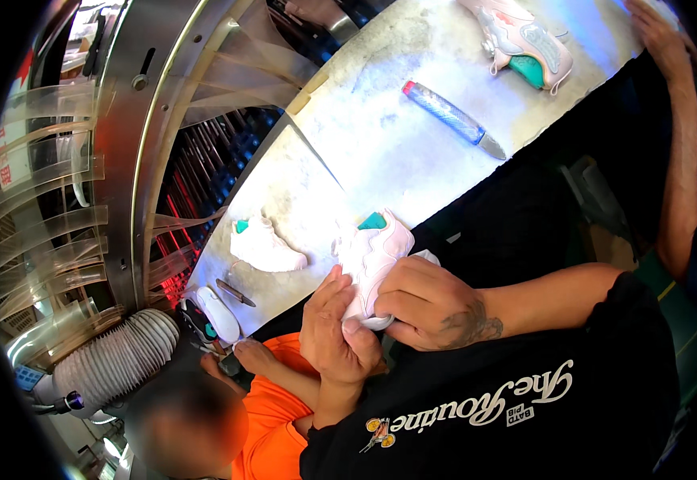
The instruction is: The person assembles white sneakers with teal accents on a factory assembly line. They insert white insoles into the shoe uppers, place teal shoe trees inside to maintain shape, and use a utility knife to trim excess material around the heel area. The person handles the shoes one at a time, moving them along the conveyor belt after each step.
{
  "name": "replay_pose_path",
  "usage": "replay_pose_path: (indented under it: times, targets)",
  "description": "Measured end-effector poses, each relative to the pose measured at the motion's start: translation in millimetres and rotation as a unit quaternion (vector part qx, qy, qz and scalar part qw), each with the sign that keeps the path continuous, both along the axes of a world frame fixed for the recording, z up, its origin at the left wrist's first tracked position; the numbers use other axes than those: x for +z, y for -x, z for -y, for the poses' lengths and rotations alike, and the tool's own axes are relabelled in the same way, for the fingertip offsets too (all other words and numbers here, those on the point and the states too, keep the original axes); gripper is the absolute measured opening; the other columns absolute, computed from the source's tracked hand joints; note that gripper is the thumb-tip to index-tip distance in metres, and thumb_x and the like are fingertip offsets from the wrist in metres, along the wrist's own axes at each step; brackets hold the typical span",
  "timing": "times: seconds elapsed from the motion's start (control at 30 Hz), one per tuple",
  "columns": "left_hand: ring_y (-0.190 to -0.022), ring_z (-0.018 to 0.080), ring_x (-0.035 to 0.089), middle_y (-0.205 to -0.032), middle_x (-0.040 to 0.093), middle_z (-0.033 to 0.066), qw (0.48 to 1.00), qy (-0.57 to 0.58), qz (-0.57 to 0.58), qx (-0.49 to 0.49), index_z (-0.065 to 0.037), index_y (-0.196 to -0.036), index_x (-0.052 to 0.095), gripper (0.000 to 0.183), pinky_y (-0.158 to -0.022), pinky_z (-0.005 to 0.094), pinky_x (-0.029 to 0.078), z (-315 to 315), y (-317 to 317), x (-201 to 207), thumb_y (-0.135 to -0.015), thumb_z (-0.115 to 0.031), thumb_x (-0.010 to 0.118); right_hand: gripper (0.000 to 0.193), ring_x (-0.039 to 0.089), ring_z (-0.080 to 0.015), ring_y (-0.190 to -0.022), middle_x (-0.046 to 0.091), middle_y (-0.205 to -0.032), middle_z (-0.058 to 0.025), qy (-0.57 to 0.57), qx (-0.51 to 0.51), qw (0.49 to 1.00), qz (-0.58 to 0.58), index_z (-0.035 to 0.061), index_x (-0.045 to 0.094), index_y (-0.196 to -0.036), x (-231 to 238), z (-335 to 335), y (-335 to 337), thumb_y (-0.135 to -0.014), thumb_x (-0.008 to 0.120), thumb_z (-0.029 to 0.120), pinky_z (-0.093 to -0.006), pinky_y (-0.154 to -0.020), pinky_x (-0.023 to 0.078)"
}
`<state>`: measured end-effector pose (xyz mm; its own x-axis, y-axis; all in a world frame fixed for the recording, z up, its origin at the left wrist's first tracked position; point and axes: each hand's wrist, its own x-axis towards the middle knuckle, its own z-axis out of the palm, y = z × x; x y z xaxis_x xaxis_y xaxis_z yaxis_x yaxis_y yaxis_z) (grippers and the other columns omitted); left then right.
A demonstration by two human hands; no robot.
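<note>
Near the front edge of the table, a pale pink-and-white sneaker with a green patch at its collar is between my two hands. My left hand lies along the shoe's left side, fingers bent against it and thumb near its lower end. My right hand grips the right side with curled fingers. Some white material, perhaps a cloth, shows around the right hand; its kind is unclear. Left of my hands, a white sneaker with a green patch lies on the table.
On the light table lie a blue-handled blade tool, another sneaker and a small dark tool. A co-worker in orange handles a white shoe at left. Another person's arm reaches in at right. Clear strips hang by a metal machine.
</note>
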<state>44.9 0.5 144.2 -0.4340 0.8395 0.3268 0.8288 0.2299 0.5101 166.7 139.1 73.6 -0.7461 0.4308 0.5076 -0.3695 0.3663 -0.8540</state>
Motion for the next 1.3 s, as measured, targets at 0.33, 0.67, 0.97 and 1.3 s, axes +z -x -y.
replay_pose_path:
  times: [0.33,0.67,0.97,1.3]
  targets:
    - [-0.107,0.0432,0.079,-0.107,0.075,0.0196,0.989,-0.017,0.011,-0.148,0.004,-0.111,0.07,0.08,-0.086,0.0477,0.068,-4,54,-6,-0.068,-0.056,0.1,0.028,0.066,-0.0327,-0.081,0.062,-0.09,-0.0113,-0.025,0.083,0.996,-0.026,0.0037,0.066,-0.092,-11,-31,28,-0.077,0.087,0.015,-0.0427,-0.066,0.056]
    - [-0.102,0.0408,0.08,-0.104,0.077,0.0193,0.989,-0.037,0.058,-0.13,0.003,-0.106,0.069,0.062,-0.085,0.0468,0.068,8,80,-24,-0.076,-0.039,0.104,0.036,0.071,-0.034,-0.081,0.066,-0.091,-0.0098,0.024,0.095,0.986,0.138,0.0067,0.066,-0.096,-3,-27,43,-0.079,0.092,0.022,-0.0428,-0.066,0.057]
    - [-0.1,0.0387,0.075,-0.112,0.073,0.021,0.997,-0.006,0.029,-0.068,0.003,-0.114,0.067,0.059,-0.085,0.0437,0.063,16,69,-17,-0.085,-0.039,0.098,0.049,0.07,-0.036,-0.096,0.067,-0.103,-0.0169,-0.091,0.031,0.985,0.145,0.0022,0.065,-0.107,-4,-26,24,-0.078,0.095,0.028,-0.0438,-0.08,0.06]
    - [-0.112,0.0397,0.059,-0.117,0.063,0.0217,0.988,0.126,-0.072,0.045,0.005,-0.134,0.064,0.064,-0.095,0.0483,0.053,7,23,6,-0.092,-0.035,0.091,0.035,0.065,-0.0357,-0.094,0.061,-0.099,-0.0134,-0.01,0.031,0.998,0.055,0.0057,0.063,-0.101,-28,-7,16,-0.078,0.089,0.009,-0.047,-0.081,0.051]
